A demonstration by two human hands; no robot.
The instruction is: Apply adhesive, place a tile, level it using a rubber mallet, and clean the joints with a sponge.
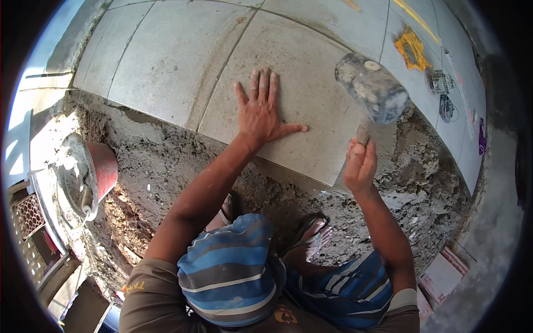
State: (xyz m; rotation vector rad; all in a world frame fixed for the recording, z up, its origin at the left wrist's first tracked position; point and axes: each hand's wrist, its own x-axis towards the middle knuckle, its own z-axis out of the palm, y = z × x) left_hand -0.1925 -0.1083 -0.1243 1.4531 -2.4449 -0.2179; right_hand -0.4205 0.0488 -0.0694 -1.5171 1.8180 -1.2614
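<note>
My left hand (260, 119) lies flat with fingers spread on a large pale floor tile (311, 72). In a closed grip, my right hand (361, 166) holds a rubber mallet (371, 89) by its short handle, near the head. The mallet's dark, thick head is smeared with grey cement and appears over the tile's right edge; whether it touches the tile I cannot tell. Rough wet mortar (422, 155) borders the tile on the right and at the near side.
A red bucket (102, 172) crusted with cement stands at the left. At the far right, a yellow-orange cloth (411, 49) and small spacer-like pieces (442, 83) lie on other tiles. Stacked tiles (444, 275) sit at lower right. My sandalled feet (316, 236) rest on the rough ground.
</note>
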